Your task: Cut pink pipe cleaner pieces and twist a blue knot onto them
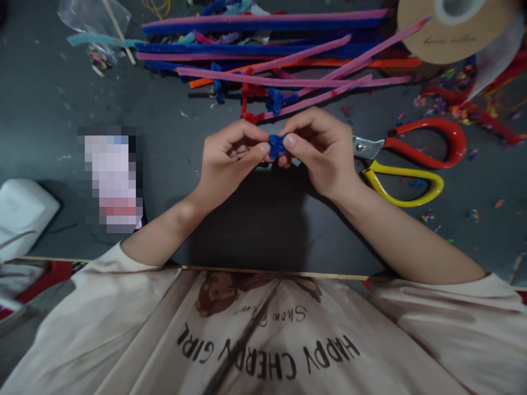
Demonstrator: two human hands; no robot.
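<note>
A small blue piece of bent pipe cleaner is pinched between my two hands, over the middle of the dark table. My left hand grips its left side with thumb and forefinger. On the other side, the thumb and fingers of my right hand press on it, hiding part of its shape. Just beyond my fingertips lie a bent red pipe cleaner and another blue twisted piece. Scissors with one red and one yellow handle lie by my right hand, their blades hidden behind it.
Long pink pipe cleaners and blue and orange ones lie across the back. A large spool stands at back right, with coloured scraps below it. A blurred-out phone and a white device are at left.
</note>
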